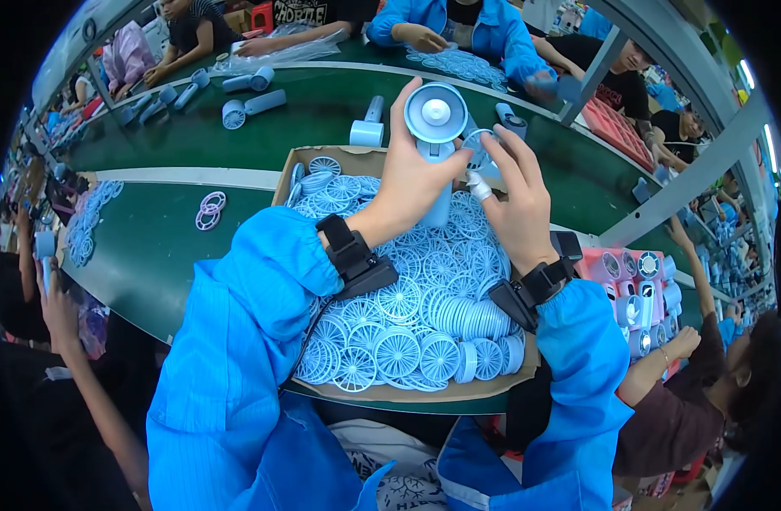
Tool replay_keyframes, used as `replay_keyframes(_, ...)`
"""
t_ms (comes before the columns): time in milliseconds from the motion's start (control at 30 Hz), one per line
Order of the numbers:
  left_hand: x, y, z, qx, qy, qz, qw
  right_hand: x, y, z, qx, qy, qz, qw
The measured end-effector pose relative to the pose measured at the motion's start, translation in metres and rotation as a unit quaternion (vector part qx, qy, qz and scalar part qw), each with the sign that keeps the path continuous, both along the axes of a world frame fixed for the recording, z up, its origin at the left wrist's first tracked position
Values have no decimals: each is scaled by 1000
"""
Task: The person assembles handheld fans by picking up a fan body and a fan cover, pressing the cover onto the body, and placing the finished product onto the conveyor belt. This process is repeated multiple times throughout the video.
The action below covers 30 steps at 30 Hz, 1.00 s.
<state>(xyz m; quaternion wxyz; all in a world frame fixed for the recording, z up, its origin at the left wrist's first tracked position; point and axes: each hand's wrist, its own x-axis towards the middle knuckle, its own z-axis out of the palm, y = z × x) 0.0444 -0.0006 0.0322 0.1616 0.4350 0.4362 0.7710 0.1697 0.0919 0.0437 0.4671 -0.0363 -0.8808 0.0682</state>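
My left hand (407, 162) is closed round a light blue handheld fan (435, 143), its round head up with the white hub facing me and its handle pointing down. Just right of the fan head, my right hand (520, 189) pinches a round blue spoked fan grille (478, 150) between thumb and fingers. White tape wraps the tip of one right-hand digit. Under both hands, a cardboard box (390, 394) is full of loose blue fan grilles (398, 353), with a stacked row of them at its right.
Several blue fan bodies (265, 103) lie on the green conveyor (314, 111) beyond the box. Pink rings (210, 210) and a pile of blue grilles (90, 217) lie on the table at left. A pink tray (637, 294) of fans stands at right, beside a co-worker's arm. Metal posts rise there.
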Motion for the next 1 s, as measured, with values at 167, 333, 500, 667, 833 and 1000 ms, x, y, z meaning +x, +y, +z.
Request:
replay_keyframes(167, 1, -1, 3, -58, -82, -43, 994, 0, 1, -3, -26, -20, 12, 999)
replay_keyframes(333, -1, 1, -3, -95, -113, -73, 986, 3, 8, -5, -41, -7, -9, 999)
replay_keyframes(500, 2, 0, -12, -171, 2, -99, 980, 3, 9, -9, -131, 15, 2, 991)
replay_keyframes(667, 4, 3, -20, -151, 118, -66, 979, 3, 3, -6, -75, 18, 6, 997)
replay_keyframes(833, 4, 4, -19, -177, 171, -46, 968, 3, 3, -4, -67, 27, 13, 997)
replay_keyframes(1000, 6, 4, -21, -140, 209, -1, 968, 3, 1, -4, -71, 27, 9, 997)
